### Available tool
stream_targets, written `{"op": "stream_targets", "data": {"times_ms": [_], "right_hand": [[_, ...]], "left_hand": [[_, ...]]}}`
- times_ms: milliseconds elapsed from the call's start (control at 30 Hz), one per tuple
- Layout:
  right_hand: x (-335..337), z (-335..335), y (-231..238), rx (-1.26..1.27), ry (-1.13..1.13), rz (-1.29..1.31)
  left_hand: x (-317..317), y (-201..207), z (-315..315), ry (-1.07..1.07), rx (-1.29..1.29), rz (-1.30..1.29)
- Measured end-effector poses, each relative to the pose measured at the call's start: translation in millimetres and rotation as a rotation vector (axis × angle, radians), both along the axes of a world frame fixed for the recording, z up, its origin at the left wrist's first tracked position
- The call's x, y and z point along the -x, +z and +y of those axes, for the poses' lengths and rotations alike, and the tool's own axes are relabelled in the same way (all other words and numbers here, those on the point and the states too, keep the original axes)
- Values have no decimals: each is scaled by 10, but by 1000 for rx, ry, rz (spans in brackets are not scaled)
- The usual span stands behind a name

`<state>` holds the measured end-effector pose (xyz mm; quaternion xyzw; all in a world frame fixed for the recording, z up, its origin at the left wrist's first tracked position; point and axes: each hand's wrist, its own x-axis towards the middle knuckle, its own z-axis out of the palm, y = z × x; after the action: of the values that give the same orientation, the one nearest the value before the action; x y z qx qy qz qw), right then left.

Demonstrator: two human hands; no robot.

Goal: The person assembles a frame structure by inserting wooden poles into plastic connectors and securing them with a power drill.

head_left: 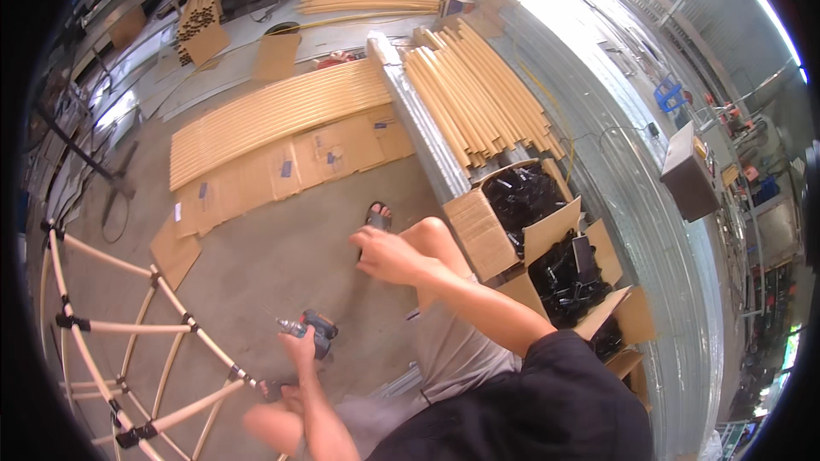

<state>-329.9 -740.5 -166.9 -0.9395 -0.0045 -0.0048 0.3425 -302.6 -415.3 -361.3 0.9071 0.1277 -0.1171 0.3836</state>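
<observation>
My left hand [300,348] is wrapped round a cordless drill [321,330], its thin bit pointing left toward a frame of cream pipes [141,327] with black joints. Bit and frame are apart. My right hand [389,258] hovers in front of my right knee with its fingers curled together; whatever they may hold is too small to make out. To the right of that arm stand open cardboard boxes [480,235] full of black joint pieces [523,196].
Cream pipes [282,115] lie in a row over flattened cardboard [256,192] ahead. More loose pipes [478,94] rest beyond the boxes, beside wrapped metal lengths [418,119]. Long silvery stock [632,171] runs along the right. My sandalled foot [378,217] is on the floor.
</observation>
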Motion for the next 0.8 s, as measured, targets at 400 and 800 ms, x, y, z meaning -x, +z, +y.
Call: {"op": "stream_targets", "data": {"times_ms": [400,800], "right_hand": [[690,-3578,-1172,118,-960,160],[-151,-5476,-2403,769,-887,647]], "left_hand": [[-854,-903,-26,7,-98,139],[-1131,-458,-367,134,-145,332]]}}
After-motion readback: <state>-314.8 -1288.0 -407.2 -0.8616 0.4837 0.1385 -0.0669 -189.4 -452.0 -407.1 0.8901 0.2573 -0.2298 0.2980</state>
